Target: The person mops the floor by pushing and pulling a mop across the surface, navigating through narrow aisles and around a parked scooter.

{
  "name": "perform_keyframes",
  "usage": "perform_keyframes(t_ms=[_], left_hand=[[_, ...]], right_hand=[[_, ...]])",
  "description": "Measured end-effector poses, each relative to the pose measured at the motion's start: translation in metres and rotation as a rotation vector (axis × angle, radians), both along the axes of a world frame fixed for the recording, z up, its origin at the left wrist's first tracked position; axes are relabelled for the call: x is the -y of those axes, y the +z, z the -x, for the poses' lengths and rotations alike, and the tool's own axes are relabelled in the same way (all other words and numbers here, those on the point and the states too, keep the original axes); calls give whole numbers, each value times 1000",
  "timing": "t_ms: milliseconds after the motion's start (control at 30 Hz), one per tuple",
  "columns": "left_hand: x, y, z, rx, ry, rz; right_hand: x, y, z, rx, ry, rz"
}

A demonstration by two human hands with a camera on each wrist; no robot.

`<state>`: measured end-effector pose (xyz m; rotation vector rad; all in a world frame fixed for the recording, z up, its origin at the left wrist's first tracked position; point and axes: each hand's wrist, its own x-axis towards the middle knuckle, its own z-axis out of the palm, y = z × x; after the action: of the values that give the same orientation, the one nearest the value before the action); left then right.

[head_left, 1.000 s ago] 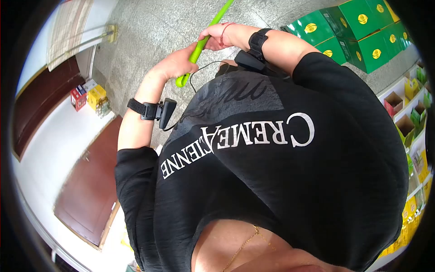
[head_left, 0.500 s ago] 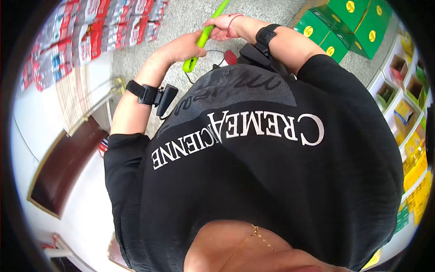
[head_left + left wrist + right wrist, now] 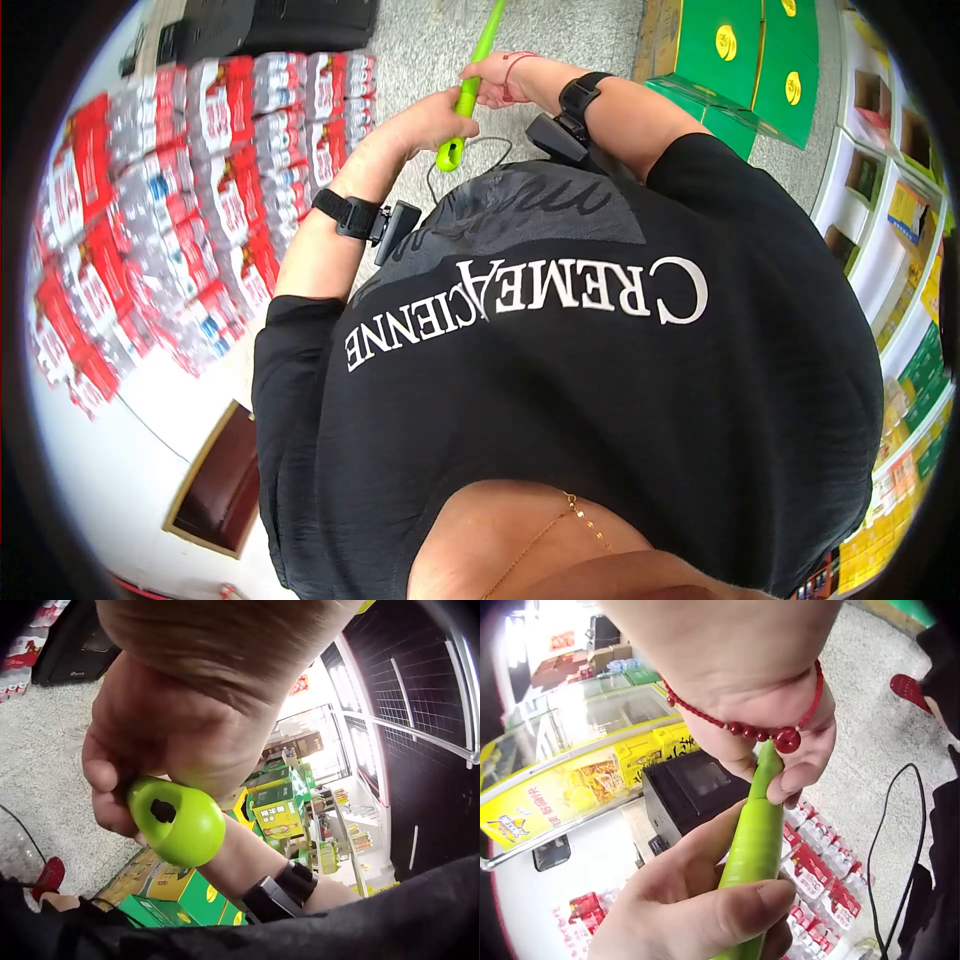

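A long bright green pole handle (image 3: 452, 155) slants up past the top edge of the head view, and its far end is out of sight. My left hand (image 3: 428, 124) grips it near the butt end, where a hanging hole shows in the left wrist view. Farther along the pole, my right hand (image 3: 494, 80) holds it with thumb and fingers. A red bead bracelet (image 3: 742, 731) circles the right wrist. The right wrist view shows the left thumb (image 3: 757, 900) lying across the ribbed grip (image 3: 754, 847).
Shrink-wrapped bottle packs (image 3: 235, 170) are stacked at left, with a black box-shaped case (image 3: 270, 25) beyond. Green cartons (image 3: 715, 50) stand on the speckled floor (image 3: 420, 50) at right, near shelves (image 3: 860, 200) of goods. A thin black cable (image 3: 885, 862) loops by my body.
My view has swung round: the bottle packs and black case have come in at left, and the doors have slid down. Both hands keep their hold, and the pole stands steeper in the head view.
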<state>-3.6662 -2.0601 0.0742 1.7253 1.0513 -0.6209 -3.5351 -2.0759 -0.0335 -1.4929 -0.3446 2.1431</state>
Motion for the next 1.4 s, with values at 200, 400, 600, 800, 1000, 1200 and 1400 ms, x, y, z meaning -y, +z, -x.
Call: perform_keyframes(t_ms=[200, 400, 600, 800, 1000, 1200, 1400], left_hand=[[-76, -4, -76, 30, 1, 47], [-146, 6, -132, 64, -97, 87], [-254, -28, -184, 83, -153, 57], [-363, -19, -234, 296, 6, 186], [-426, -37, -299, 242, -208, 178], [-473, -41, -364, 195, -219, 199], [-548, -36, -442, 243, -191, 187]], right_hand=[[-72, 5, -73, 73, -6, 4], [-142, -2, -122, 182, -41, 2], [-246, -9, -167, 461, -39, -14], [-352, -26, -229, 631, -46, -171], [-396, -14, -288, 442, -137, -132], [-436, -15, -346, 446, -202, -180], [-507, -18, -418, 509, -298, -248]])
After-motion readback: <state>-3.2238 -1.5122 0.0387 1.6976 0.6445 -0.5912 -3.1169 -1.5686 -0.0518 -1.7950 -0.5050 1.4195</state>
